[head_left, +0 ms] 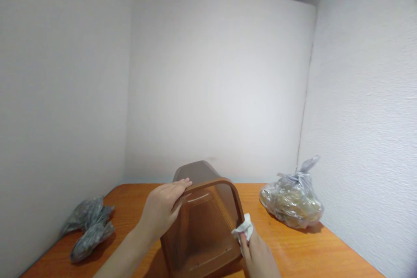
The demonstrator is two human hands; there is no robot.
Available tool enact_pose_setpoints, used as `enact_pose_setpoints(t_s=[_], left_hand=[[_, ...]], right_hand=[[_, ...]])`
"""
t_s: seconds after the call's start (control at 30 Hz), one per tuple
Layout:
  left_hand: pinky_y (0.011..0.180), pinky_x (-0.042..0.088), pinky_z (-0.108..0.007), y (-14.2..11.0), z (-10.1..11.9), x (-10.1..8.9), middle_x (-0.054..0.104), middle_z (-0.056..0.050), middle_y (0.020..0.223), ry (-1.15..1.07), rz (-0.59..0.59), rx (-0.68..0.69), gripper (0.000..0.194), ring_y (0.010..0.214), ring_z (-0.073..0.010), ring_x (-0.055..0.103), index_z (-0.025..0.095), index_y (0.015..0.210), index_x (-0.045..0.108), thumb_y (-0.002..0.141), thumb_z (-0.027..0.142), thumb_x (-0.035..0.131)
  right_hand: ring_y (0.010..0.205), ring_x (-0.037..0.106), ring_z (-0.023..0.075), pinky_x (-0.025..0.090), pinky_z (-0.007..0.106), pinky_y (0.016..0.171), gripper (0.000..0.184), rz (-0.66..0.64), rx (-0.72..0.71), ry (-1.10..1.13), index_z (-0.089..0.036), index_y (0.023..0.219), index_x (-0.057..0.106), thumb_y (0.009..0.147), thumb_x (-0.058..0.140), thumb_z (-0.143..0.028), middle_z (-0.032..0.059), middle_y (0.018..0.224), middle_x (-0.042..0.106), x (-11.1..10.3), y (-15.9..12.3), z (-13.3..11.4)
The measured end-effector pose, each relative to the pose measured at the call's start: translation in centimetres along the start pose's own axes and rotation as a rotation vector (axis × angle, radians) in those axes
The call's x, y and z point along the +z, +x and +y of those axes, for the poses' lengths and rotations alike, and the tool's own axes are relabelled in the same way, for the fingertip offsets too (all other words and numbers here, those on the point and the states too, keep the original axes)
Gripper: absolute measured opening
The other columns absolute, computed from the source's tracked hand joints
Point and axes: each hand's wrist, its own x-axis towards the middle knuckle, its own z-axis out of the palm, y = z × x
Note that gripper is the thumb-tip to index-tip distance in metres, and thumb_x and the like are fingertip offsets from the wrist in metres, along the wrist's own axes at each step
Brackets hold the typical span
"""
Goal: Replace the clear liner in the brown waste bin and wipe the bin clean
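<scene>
The left hand (159,210) is flat with fingers straight together; the right hand (257,254) is pinching, its fingers bent.

The left hand (159,210) is seen whole near the bottom centre of the frame, joined to a slender, bare forearm (125,254) that tapers toward the wrist and runs off the lower edge. The right hand (257,254), at lower right, is cut off by that edge, so its wrist is hidden. Short fingernails (188,180) can be made out.
</scene>
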Motion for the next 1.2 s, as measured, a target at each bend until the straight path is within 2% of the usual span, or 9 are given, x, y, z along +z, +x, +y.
enact_pose_setpoints(t_s=[0.13, 0.27, 0.43, 0.57, 0.63, 0.7, 0.8, 0.97, 1.2], left_hand=[[0.1, 0.053, -0.039, -1.1, -0.7, 0.0, 0.068, -0.006, 0.128, -0.047, 0.05, -0.084, 0.033, 0.116, -0.0219, 0.065, 0.02, 0.125, 0.062, 0.095, 0.022, 0.049], [0.098, 0.053, -0.039, -2.6, -0.3, 0.2, 0.07, -0.005, 0.123, -0.138, 0.092, -0.25, 0.032, 0.113, -0.0224, 0.067, 0.023, 0.125, 0.059, 0.098, 0.029, 0.046], [0.09, 0.057, -0.037, -4.5, 1.5, 1.3, 0.072, -0.006, 0.117, -0.255, 0.061, -0.413, 0.031, 0.106, -0.0228, 0.07, 0.025, 0.128, 0.051, 0.099, 0.031, 0.044], [0.102, 0.051, -0.044, -3.4, 2.7, 1.0, 0.05, -0.016, 0.146, -0.22, 0.119, -0.413, 0.061, 0.128, -0.0256, 0.056, 0.02, 0.148, 0.022, 0.097, 0.038, 0.049], [0.111, 0.042, -0.05, -1.5, 3.3, 0.0, 0.037, -0.018, 0.155, -0.097, 0.173, -0.302, 0.072, 0.139, -0.0281, 0.043, 0.019, 0.152, 0.013, 0.095, 0.039, 0.052], [0.114, 0.036, -0.051, 0.8, 3.8, -1.2, 0.039, -0.015, 0.154, 0.037, 0.13, -0.112, 0.063, 0.141, -0.0291, 0.039, 0.02, 0.149, 0.026, 0.094, 0.034, 0.054], [0.103, 0.047, -0.046, 3.6, 4.5, -2.2, 0.062, -0.013, 0.134, 0.174, -0.057, 0.024, 0.039, 0.124, -0.0295, 0.058, 0.02, 0.131, 0.049, 0.094, 0.03, 0.054], [0.06, 0.05, -0.03, 3.9, 5.0, -1.9, 0.075, -0.007, 0.086, 0.296, -0.226, -0.108, 0.018, 0.076, -0.026, 0.073, 0.02, 0.102, 0.059, 0.1, 0.027, 0.042], [0.055, 0.04, -0.027, 2.4, 6.0, -1.2, 0.075, -0.005, 0.08, 0.348, -0.208, -0.19, 0.018, 0.075, -0.0253, 0.073, 0.021, 0.098, 0.056, 0.099, 0.022, 0.038]], right_hand=[[0.087, 0.073, 0.0238, 0.055, 0.031, 0.069, 0.036, 0.069, -0.031, 0.089, -0.015, 0.118, 0.052, 0.1, 0.026, -0.034, 0.0133, 0.101, 0.074, -1.5, 0.3, -1.2], [0.066, 0.068, 0.0201, 0.046, 0.029, 0.056, 0.019, 0.257, -0.177, -0.144, -0.019, 0.101, 0.052, 0.099, 0.032, -0.02, 0.0029, 0.076, 0.068, -5.6, 3.1, -3.4], [0.074, 0.061, 0.0194, 0.042, 0.03, 0.066, 0.023, 0.315, -0.341, -0.31, -0.019, 0.1, 0.052, 0.089, 0.041, -0.002, 0.0026, 0.083, 0.063, -10.1, 7.2, -4.9], [0.076, 0.057, 0.0199, 0.039, 0.031, 0.067, 0.02, 0.29, -0.527, -0.454, -0.019, 0.104, 0.055, 0.093, 0.046, -0.005, 0.0032, 0.087, 0.062, -12.1, 9.3, -6.6], [0.076, 0.055, 0.0199, 0.037, 0.032, 0.065, 0.014, 0.271, -0.628, -0.515, -0.02, 0.102, 0.056, 0.095, 0.049, -0.011, 0.0029, 0.087, 0.061, -12.8, 9.7, -7.9], [0.075, 0.053, 0.0198, 0.036, 0.032, 0.064, 0.009, 0.257, -0.713, -0.556, -0.021, 0.101, 0.056, 0.096, 0.05, -0.016, 0.0024, 0.087, 0.061, -13.1, 9.9, -9.3], [0.074, 0.051, 0.0198, 0.035, 0.033, 0.063, 0.004, 0.247, -0.796, -0.585, -0.021, 0.098, 0.054, 0.096, 0.051, -0.019, 0.0023, 0.086, 0.06, -13.4, 10.0, -10.9], [0.075, 0.053, 0.0209, 0.038, 0.035, 0.063, 0.003, 0.252, -0.778, -0.565, -0.02, 0.096, 0.053, 0.095, 0.052, -0.018, 0.0028, 0.087, 0.059, -13.3, 9.7, -11.9], [0.082, 0.058, 0.0215, 0.046, 0.034, 0.07, 0.019, 0.284, -0.62, -0.471, -0.016, 0.114, 0.051, 0.096, 0.047, -0.013, 0.0065, 0.096, 0.063, -12.2, 8.6, -10.8]])
